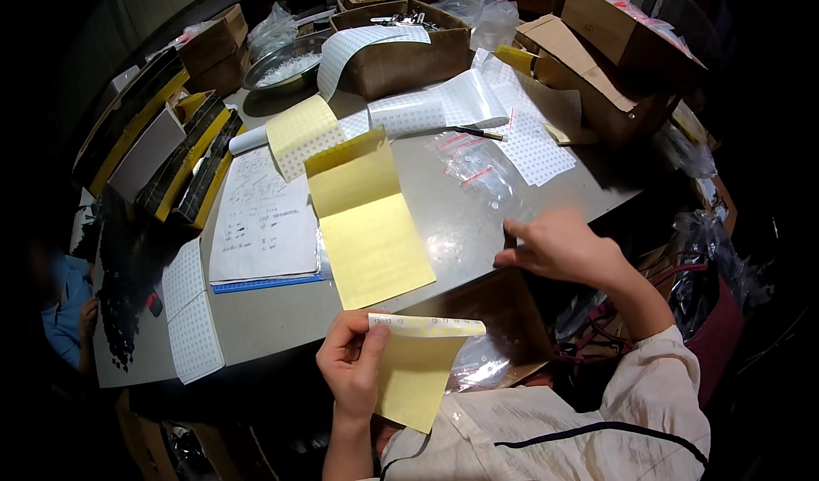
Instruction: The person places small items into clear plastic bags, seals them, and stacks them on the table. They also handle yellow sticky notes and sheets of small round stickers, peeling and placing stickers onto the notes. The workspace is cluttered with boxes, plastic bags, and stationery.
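My left hand (351, 363) pinches the left side of a yellow-backed sticker sheet (415, 378) in front of my body. Its top edge curls over and shows a strip of white stickers. Over the table's front right edge is my right hand (563, 246), thumb and index finger apart, with nothing visible between them. Beyond it lie small clear zip bags (478, 167) with red strips. A folded yellow backing sheet (375, 246) lies in the middle of the grey table (452, 263), just beyond the held sheet.
Left of it lies an open notebook (264, 225); sticker sheets (192, 310) overhang the front edge. Farther back are sticker rolls (435, 110), a pen (479, 132), a metal bowl (286, 67) and cardboard boxes (405, 67). An open carton (503, 319) with clear bags stands below the edge.
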{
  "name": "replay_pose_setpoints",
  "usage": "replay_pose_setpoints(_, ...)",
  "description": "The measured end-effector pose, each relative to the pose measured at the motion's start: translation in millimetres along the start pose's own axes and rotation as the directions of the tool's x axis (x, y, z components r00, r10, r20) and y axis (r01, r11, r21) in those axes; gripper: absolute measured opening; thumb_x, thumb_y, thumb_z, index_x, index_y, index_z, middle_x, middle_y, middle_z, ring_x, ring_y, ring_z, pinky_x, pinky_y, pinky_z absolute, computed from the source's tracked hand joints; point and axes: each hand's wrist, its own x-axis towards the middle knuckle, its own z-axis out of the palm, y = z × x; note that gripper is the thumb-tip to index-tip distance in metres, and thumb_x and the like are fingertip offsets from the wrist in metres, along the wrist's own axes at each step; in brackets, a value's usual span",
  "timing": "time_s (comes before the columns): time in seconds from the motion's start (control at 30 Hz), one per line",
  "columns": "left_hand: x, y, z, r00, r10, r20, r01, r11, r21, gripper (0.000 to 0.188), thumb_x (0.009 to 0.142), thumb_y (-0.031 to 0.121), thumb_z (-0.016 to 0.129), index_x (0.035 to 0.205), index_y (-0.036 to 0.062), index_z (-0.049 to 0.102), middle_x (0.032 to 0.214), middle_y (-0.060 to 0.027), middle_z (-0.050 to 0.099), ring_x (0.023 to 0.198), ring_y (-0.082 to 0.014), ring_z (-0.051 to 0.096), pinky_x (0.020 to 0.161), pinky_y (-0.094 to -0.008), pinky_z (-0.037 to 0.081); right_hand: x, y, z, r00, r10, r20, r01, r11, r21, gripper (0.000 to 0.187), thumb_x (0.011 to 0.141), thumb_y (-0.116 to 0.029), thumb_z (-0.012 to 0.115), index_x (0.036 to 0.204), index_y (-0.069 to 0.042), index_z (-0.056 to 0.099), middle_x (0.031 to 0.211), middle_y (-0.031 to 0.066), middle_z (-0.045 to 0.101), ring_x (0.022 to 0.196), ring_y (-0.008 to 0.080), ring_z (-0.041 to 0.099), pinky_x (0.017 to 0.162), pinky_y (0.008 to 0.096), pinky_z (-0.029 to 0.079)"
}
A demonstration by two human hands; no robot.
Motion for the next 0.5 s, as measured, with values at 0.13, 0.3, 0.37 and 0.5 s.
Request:
replay_pose_setpoints(0.13,0.7,-0.6,5.6,1.000,-0.011,0.005,0.011,1.000,-0.028,0.003,0.100,-0.001,0.067,0.101,-0.0042,0.067,0.105,-0.0061,0.069,0.091,-0.0075,0.062,0.083,-0.0227,0.049,-3.4,-0.1,-10.7,0.979,-0.195,-0.059,0.202,0.901,0.383,0.052,0.099,-0.052,0.069,0.114,-0.002,0.072,0.070,0.0148,0.067,0.067,0.0312,0.068,0.063,0.0397,0.051)
replay_pose_setpoints(0.3,0.4,-0.3,7.6,1.000,-0.012,0.029,0.012,1.000,-0.019,0.004,0.100,-0.001,0.067,0.102,-0.0042,0.067,0.105,-0.0059,0.069,0.091,-0.0075,0.061,0.083,-0.0225,0.049,24.5,25.9,-13.9,0.978,-0.174,-0.115,0.209,0.829,0.518,0.026,0.089,-0.007,0.071,0.112,0.000,0.063,0.093,0.0135,0.065,0.083,0.0240,0.064,0.076,0.0373,0.053)
replay_pose_setpoints(0.37,-0.7,-0.6,5.2,0.999,-0.024,0.029,0.025,1.000,-0.015,0.004,0.100,-0.001,0.067,0.103,-0.0042,0.067,0.105,-0.0059,0.069,0.091,-0.0075,0.061,0.083,-0.0225,0.049,26.9,23.0,-13.2,0.974,-0.222,-0.052,0.214,0.814,0.541,0.027,0.088,-0.006,0.071,0.113,0.000,0.062,0.092,0.0128,0.065,0.082,0.0230,0.064,0.076,0.0369,0.053)
replay_pose_setpoints(0.5,-1.9,-2.7,2.4,0.999,-0.015,0.029,0.016,1.000,-0.006,0.004,0.100,-0.001,0.066,0.103,-0.0045,0.067,0.107,-0.0064,0.070,0.092,-0.0078,0.062,0.085,-0.0230,0.049,23.3,1.7,-1.9,0.974,-0.207,-0.094,0.227,0.907,0.354,0.021,0.088,-0.002,0.065,0.106,-0.001,0.057,0.095,0.0180,0.066,0.087,0.0379,0.066,0.077,0.0450,0.052)
